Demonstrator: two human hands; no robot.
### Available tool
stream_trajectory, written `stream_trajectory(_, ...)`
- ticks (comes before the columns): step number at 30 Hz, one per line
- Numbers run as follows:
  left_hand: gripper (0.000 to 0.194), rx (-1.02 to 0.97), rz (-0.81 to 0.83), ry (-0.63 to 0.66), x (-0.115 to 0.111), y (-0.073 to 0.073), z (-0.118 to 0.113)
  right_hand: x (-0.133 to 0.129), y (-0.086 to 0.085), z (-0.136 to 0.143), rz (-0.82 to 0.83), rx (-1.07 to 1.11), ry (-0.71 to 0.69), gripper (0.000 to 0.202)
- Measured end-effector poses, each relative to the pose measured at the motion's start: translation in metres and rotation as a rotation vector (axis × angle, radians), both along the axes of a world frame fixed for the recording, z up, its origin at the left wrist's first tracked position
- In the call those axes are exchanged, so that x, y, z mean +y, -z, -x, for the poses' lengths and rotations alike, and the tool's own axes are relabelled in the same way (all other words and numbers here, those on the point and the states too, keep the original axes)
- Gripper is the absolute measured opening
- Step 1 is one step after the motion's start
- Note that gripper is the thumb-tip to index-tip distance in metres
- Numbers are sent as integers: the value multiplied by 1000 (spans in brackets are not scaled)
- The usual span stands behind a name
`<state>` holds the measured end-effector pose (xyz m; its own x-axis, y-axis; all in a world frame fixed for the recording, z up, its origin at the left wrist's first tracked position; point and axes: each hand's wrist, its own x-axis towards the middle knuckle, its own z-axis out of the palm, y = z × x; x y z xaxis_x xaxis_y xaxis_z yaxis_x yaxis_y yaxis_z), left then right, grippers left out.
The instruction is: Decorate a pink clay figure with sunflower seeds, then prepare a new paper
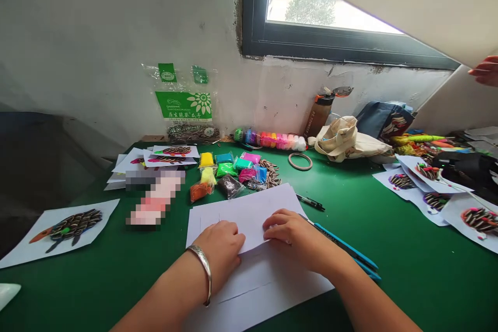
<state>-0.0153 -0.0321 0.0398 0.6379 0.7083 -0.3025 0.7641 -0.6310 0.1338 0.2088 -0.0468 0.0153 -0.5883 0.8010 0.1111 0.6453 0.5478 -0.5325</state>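
A white sheet of paper (241, 215) lies in front of me, over a second white sheet (268, 295) with a torn-looking line across it. My left hand (220, 249), a silver bangle (204, 270) at its wrist, is closed with curled fingers on the upper sheet's near edge. On that same edge, a little to the right, my right hand (290, 233) grips with bent fingers; its thumb is partly hidden. Teal-handled scissors (346, 246) lie beside my right forearm, partly covered by it. Just beyond the paper rests a black pen (311, 202).
Packets of coloured clay (227, 168) and loose sunflower seeds (272, 174) lie ahead, near a seed bag (187, 109). Seed-decorated pictures lie left (73, 225) and right (436, 199). A tape roll (300, 161), bottle (319, 114) and cloth bag (346, 140) stand back. Another person's hand (486, 70) shows upper right.
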Motion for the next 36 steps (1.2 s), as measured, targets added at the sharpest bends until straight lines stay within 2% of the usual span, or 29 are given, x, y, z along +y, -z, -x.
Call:
stream_trajectory(10,22,60,50,-27,-1,-3,-8,1,-4,1,4,12,8,16)
stream_trajectory(18,20,24,-15,-1,-3,0,-6,-1,-5,2,22,30,22,17)
stream_trajectory(21,20,24,-12,-1,-3,0,-6,-1,-9,0,61,65,-3,11)
stream_trajectory(23,20,34,-3,-1,-3,-1,-6,1,-11,-6,122,119,11,15)
stream_trajectory(25,19,43,0,6,-3,-2,-6,5,-10,-15,146,193,131,20)
stream_trajectory(27,19,47,-4,17,-4,-2,-6,11,-6,-28,78,240,339,25)
stream_trajectory(30,19,44,-20,30,-5,-4,-5,20,4,-47,-64,117,582,28)
stream_trajectory(36,18,50,-38,49,-4,-6,-5,30,27,-62,-132,-243,710,36)
